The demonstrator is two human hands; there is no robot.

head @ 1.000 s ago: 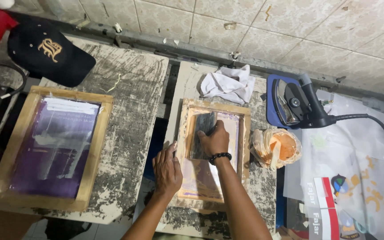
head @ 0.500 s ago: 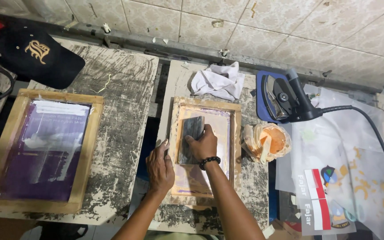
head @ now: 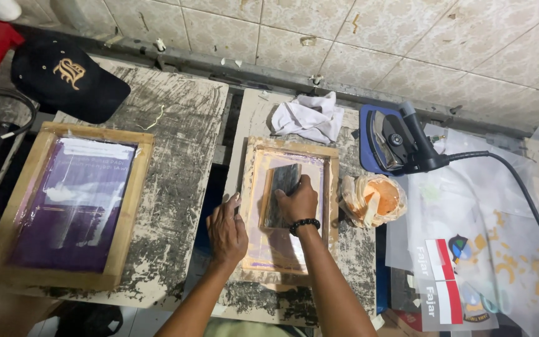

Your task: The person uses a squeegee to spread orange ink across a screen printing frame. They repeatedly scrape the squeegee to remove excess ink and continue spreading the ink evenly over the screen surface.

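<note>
A small wooden printing screen frame (head: 329,187) lies on the ink-stained middle board. My right hand (head: 297,201), with a black bead bracelet on its wrist, grips a dark squeegee (head: 280,190) pressed flat on the pinkish mesh inside the frame. Resting on the frame's left rail is my left hand (head: 226,229), fingers spread and pressing down on the wood.
A larger wooden screen (head: 73,203) with purple mesh lies on the left board, a black cap (head: 63,78) behind it. A white rag (head: 310,118), a clothes iron (head: 394,140) with a black cord, an orange-stained plastic bag (head: 372,200) and printed sheets (head: 469,249) lie to the right.
My right hand has drawn the squeegee down the mesh toward me, from the frame's far end to its middle. The left hand has stayed on the frame's left rail.
</note>
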